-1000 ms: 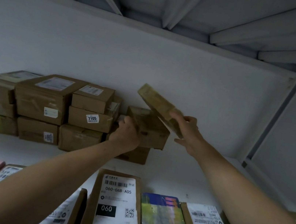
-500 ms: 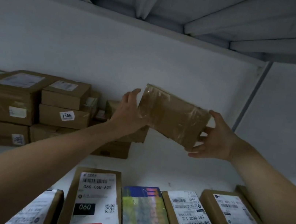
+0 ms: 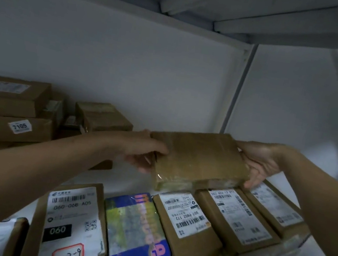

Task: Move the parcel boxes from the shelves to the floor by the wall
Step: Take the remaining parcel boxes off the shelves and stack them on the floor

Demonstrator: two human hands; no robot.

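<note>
Hovering over the front row of a white metal shelf (image 3: 127,179), a flat brown cardboard parcel wrapped in glossy clear tape (image 3: 199,161) is held in the air between both hands. Its long axis runs left to right across the view, the right end a little higher than the left. Its broad face is turned up and tipped toward the camera, and one long, narrow side faces forward.

The left hand (image 3: 146,157) grips the left short end, with the thumb lying on the top face and the fingers curled under it. The right hand (image 3: 259,163) cups the right short end, with the palm against the edge and the fingers wrapped beneath.

Under the parcel's near edge lie the far ends of a brown box with a white barcode label (image 3: 190,221) and a second brown labelled box (image 3: 240,217); whether the parcel touches them cannot be told. Left of these are a blue and green printed packet (image 3: 137,232) and a brown box with a black 060 tag (image 3: 71,223).

Against the back wall, well to the left, is a stack of brown cartons. One carton with a 7105 sticker (image 3: 19,127) is among them, and a small taped carton (image 3: 103,115) tops the right end of the stack.
</note>
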